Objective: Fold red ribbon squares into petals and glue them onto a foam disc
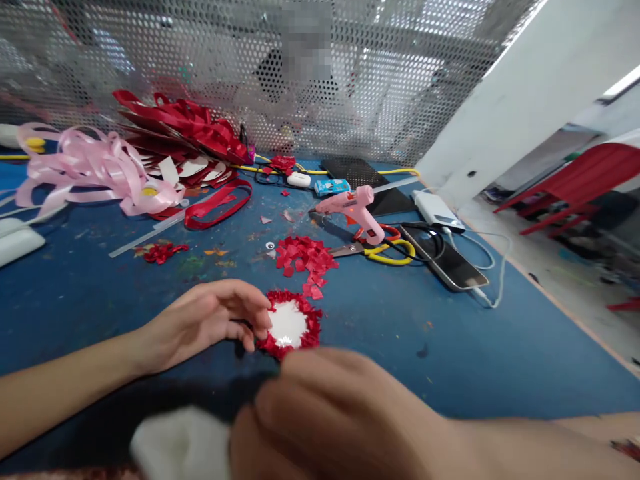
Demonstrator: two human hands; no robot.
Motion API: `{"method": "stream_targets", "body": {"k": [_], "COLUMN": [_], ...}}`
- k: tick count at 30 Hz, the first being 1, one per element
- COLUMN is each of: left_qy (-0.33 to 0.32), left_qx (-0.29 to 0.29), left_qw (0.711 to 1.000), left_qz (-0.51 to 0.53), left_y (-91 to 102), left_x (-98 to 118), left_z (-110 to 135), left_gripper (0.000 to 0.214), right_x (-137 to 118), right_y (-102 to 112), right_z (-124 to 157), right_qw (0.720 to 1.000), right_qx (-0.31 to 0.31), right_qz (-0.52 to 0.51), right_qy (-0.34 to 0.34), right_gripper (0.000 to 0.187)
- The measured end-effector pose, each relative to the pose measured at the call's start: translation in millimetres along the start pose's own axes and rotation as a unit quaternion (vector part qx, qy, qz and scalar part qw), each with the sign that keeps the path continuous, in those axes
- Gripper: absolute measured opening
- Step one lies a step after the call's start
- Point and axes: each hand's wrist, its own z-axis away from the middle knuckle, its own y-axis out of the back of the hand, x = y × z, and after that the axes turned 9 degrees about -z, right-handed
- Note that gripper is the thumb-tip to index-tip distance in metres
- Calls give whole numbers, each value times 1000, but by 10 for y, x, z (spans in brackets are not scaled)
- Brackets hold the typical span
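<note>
A white disc [287,325] with a ruffled rim of red ribbon pieces [314,328] lies flat on the blue table. Beside its left edge is my left hand [215,313], loosely bent and open, its fingertips at or touching the rim. Close to the camera, my right hand [345,407] is blurred and closed, its fingertips hidden. A soft, white, cloth-like thing [180,443] borders its fingers; I cannot tell whether it is held. Just beyond the disc lies a heap of small red ribbon scraps [305,257], with a googly eye [270,246] at its left.
Right of the scraps lie a pink glue gun [353,208], yellow-handled scissors [393,253], a phone [445,257] and a white power bank [437,210]. Pink ribbon [95,167] and red ribbon [195,127] are piled back left. A perforated metal screen [225,67] borders the table.
</note>
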Motion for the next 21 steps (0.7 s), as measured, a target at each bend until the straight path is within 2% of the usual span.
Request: {"method": "stream_targets", "body": {"k": [2, 3, 5, 7, 10, 15, 21], "left_qy": [-31, -42, -50, -36, -12, 7, 33], "left_qx": [10, 12, 30, 72, 126, 127, 71], "left_qw": [999, 999, 996, 992, 986, 986, 996], "left_qz": [-14, -30, -69, -95, -109, -106, -40], "left_y": [5, 12, 28, 41, 45, 17, -27], "left_x": [-16, -27, -52, -69, -69, -37, -20], "left_z": [7, 10, 12, 3, -22, -43, -33], "left_gripper": [58, 59, 48, 31, 27, 35, 38], "right_x": [113, 179, 301, 394, 486, 575, 613], "right_y": [-60, -59, -21, 18, 9, -75, -70], "right_z": [-104, -139, -178, -187, -175, -159, -160], "right_qw": [999, 998, 990, 971, 937, 862, 821], "right_qx": [-22, -17, -5, 6, 19, 30, -3], "right_qz": [12, -1, -56, -118, -215, -402, -497], "right_qy": [-23, -58, -132, -207, -274, -309, -283], "right_gripper": [29, 27, 24, 25, 23, 26, 29]}}
